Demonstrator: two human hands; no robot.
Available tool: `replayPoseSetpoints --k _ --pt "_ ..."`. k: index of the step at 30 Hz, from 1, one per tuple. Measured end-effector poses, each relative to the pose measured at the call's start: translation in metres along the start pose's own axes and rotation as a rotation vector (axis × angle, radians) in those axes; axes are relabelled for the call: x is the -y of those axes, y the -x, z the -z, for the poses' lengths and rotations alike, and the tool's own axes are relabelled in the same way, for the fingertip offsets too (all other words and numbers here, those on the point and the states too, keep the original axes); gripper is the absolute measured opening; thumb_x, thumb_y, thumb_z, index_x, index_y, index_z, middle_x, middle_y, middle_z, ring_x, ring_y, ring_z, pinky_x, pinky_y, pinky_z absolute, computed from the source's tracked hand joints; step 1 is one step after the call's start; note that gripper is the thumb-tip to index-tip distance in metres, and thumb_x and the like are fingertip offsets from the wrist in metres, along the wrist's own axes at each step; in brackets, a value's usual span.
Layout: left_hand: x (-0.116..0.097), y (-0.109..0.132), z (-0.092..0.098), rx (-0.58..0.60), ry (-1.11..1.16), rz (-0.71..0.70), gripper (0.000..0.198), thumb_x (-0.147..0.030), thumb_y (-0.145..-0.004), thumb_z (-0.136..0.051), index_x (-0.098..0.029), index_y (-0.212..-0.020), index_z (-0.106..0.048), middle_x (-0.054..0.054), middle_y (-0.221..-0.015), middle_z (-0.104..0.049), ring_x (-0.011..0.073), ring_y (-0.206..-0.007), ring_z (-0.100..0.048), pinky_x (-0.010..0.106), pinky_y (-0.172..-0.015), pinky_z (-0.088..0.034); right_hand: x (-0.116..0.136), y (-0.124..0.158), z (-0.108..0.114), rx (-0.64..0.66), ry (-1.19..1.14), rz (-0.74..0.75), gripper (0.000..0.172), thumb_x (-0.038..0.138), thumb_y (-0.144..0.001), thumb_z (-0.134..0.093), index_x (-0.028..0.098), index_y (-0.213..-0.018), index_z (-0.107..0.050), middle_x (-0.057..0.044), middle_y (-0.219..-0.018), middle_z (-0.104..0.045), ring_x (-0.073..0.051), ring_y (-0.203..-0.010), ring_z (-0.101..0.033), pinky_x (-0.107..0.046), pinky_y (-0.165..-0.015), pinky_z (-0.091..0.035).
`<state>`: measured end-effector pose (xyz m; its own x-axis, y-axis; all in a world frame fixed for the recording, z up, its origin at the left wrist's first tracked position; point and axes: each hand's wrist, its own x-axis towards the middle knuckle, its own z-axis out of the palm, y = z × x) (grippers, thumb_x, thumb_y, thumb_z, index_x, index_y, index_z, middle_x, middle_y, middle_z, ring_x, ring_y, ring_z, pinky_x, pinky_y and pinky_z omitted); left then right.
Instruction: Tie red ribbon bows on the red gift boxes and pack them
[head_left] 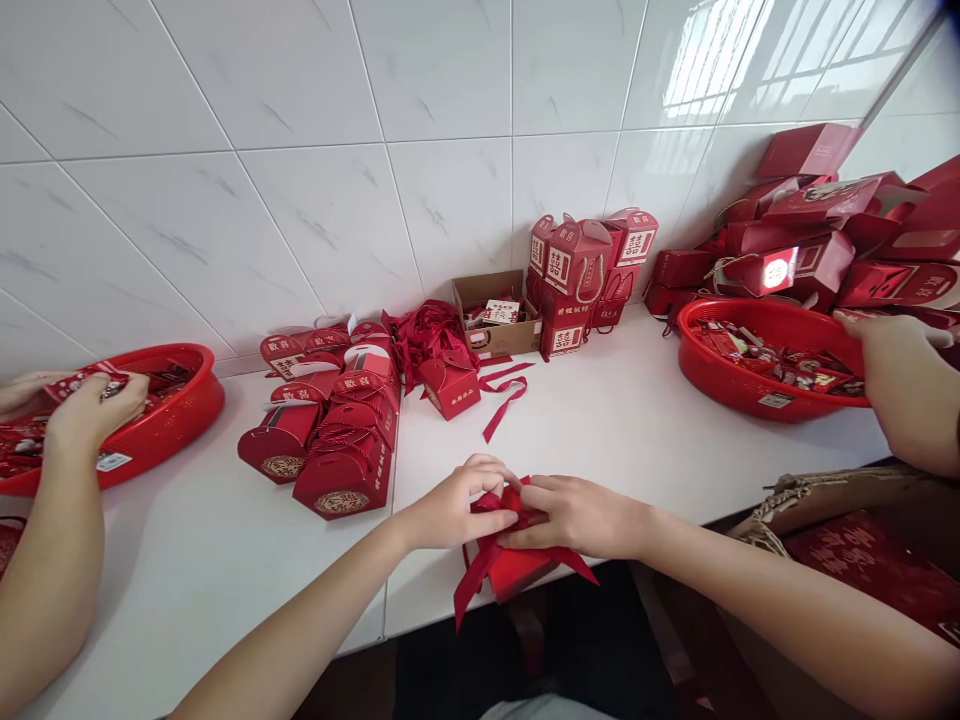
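At the table's front edge sits a small red gift box (523,573), with a dark red ribbon (472,583) around its top. Two ribbon ends hang loose, one to each side. My left hand (457,508) pinches the ribbon over the lid from the left. From the right, my right hand (581,515) closes on the same ribbon, its fingertips close to the left ones. My fingers hide the middle of the ribbon, so I cannot see whether it is knotted. Behind my hands stands another red box (451,385), beside a heap of red ribbons (427,335).
Red handled boxes (345,465) stand to the left, others (574,265) by the wall near an open carton (487,345). Co-workers' hands reach into a left red basin (206,400) and hold a right one (750,395). Red boxes (810,215) pile up at right.
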<state>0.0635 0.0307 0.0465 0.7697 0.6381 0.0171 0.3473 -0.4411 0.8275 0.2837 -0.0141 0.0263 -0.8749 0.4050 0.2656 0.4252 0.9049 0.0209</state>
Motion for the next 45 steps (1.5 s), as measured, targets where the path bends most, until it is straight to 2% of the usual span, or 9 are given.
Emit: replayPoseSetpoints --k 5,9,17,22,25,27,31,39,45 --pt "0.010 0.001 -0.023 -0.152 0.094 0.067 0.044 -0.028 -0.077 -0.066 -0.022 -0.055 -0.028 0.006 -0.084 -0.069 0.0242 -0.113 -0.055 0.037 -0.091 -0.045 -0.001 0.000 0.001 0.001 -0.002 -0.011 0.032 0.022 -0.099 -0.041 0.030 -0.124 -0.060 -0.005 -0.095 -0.057 -0.016 -0.085 -0.050 -0.026 -0.073 -0.042" --pt "0.013 0.000 -0.029 -0.163 0.164 0.092 0.048 -0.028 -0.076 -0.066 -0.022 -0.053 -0.024 0.004 -0.076 -0.072 0.0224 -0.105 -0.060 0.036 -0.087 -0.047 -0.004 0.003 0.002 -0.043 0.030 0.018 0.030 0.020 -0.099 -0.040 0.028 -0.119 -0.060 -0.004 -0.086 -0.056 -0.015 -0.079 -0.048 -0.027 -0.071 -0.040" --pt "0.015 0.006 -0.035 -0.202 0.233 0.105 0.050 -0.025 -0.073 -0.068 -0.023 -0.054 -0.023 0.004 -0.072 -0.072 0.0233 -0.103 -0.060 0.038 -0.088 -0.046 -0.009 0.017 -0.001 -0.237 0.029 -0.018 0.024 0.008 -0.097 -0.032 0.018 -0.087 -0.051 -0.001 -0.068 -0.050 -0.014 -0.063 -0.041 -0.025 -0.064 -0.041" --pt "0.018 0.008 -0.035 -0.198 0.253 0.121 0.037 -0.025 -0.069 -0.075 -0.021 -0.052 -0.042 0.004 -0.080 -0.073 0.0235 -0.107 -0.059 0.036 -0.092 -0.045 -0.005 0.026 0.000 -0.267 -0.043 -0.076 0.019 0.006 -0.095 -0.034 0.017 -0.093 -0.049 -0.003 -0.074 -0.054 -0.014 -0.066 -0.045 -0.025 -0.062 -0.043" --pt "0.013 0.009 -0.031 -0.180 0.256 0.140 0.019 -0.029 -0.067 -0.079 -0.018 -0.068 -0.063 0.005 -0.091 -0.071 0.0222 -0.097 -0.063 0.033 -0.086 -0.048 -0.004 0.026 0.000 -0.300 -0.102 -0.098 0.019 0.006 -0.095 -0.035 0.017 -0.099 -0.049 -0.004 -0.075 -0.056 -0.014 -0.069 -0.048 -0.025 -0.064 -0.045" --pt "0.008 0.009 -0.030 -0.172 0.259 0.145 0.022 -0.033 -0.068 -0.079 -0.018 -0.079 -0.067 0.005 -0.090 -0.071 0.0199 -0.086 -0.065 0.031 -0.080 -0.050 -0.004 0.022 -0.001 -0.321 -0.115 -0.113 0.017 0.008 -0.095 -0.037 0.016 -0.105 -0.049 -0.005 -0.078 -0.058 -0.015 -0.072 -0.051 -0.026 -0.069 -0.047" --pt "0.005 0.007 -0.036 -0.239 0.229 0.155 0.021 -0.037 -0.075 -0.073 -0.018 -0.072 -0.064 0.003 -0.081 -0.069 0.0212 -0.090 -0.064 0.033 -0.082 -0.048 -0.006 0.016 -0.005 -0.296 -0.060 -0.169 0.014 0.014 -0.095 -0.043 0.014 -0.104 -0.054 -0.007 -0.080 -0.060 -0.017 -0.075 -0.054 -0.029 -0.071 -0.047" --pt "0.016 0.003 -0.044 -0.284 0.185 0.140 0.039 -0.032 -0.069 -0.078 -0.020 -0.054 -0.044 0.002 -0.073 -0.069 0.0242 -0.103 -0.060 0.034 -0.088 -0.043 -0.013 0.021 -0.012 -0.236 0.073 -0.162 0.027 0.004 -0.091 -0.036 0.016 -0.086 -0.060 -0.005 -0.071 -0.057 -0.016 -0.065 -0.048 -0.029 -0.065 -0.042" --pt "0.017 0.006 -0.044 -0.290 0.191 0.128 0.031 -0.031 -0.070 -0.077 -0.020 -0.056 -0.052 0.005 -0.085 -0.070 0.0235 -0.104 -0.061 0.031 -0.084 -0.044 -0.015 0.027 -0.004 -0.264 -0.325 -0.312 0.018 0.018 -0.097 -0.042 0.017 -0.097 -0.060 -0.006 -0.079 -0.062 -0.015 -0.070 -0.056 -0.026 -0.063 -0.046"
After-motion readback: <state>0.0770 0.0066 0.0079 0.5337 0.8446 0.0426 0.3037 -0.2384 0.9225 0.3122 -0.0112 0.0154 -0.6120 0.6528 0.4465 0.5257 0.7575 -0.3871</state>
